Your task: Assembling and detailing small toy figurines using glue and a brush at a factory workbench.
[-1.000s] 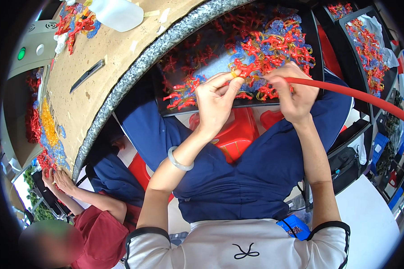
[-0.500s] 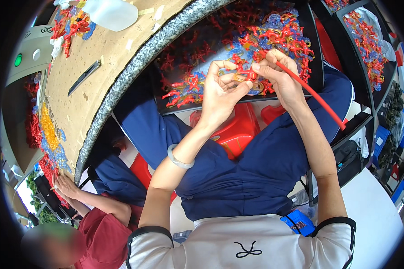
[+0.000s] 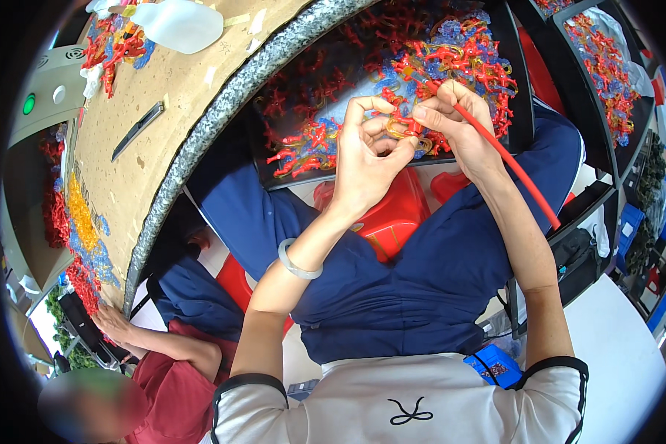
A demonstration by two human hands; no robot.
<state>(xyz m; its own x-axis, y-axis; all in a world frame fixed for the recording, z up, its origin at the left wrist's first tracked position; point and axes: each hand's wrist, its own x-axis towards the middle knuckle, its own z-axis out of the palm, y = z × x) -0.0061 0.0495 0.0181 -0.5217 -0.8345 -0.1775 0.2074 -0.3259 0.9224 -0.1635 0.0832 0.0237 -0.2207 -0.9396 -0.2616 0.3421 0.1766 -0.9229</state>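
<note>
My left hand (image 3: 370, 148) has its thumb and fingers curled round a small red plastic figure (image 3: 413, 127). Beside it, the fingertips of my right hand (image 3: 466, 133) meet the figure too. Tucked in that right hand is a paintbrush (image 3: 512, 164) with a long red handle slanting down to the right; its tip points up and left. Both hands are above a black tray (image 3: 524, 111) heaped with small red, blue and yellow translucent pieces (image 3: 466, 55). My fingers partly hide the figure.
A stone-edged table (image 3: 200, 122) curves along the left, bearing a utility knife (image 3: 138, 131), a white plastic bottle (image 3: 181, 26) and coloured pieces. A co-worker's hand (image 3: 111, 324) is at its near end. Another tray of pieces (image 3: 603, 74) stands at right, above my knee.
The end of the brush handle has swung slightly down and left. My left fingers have shifted a little around the figure. The co-worker's hands have moved slightly lower.
</note>
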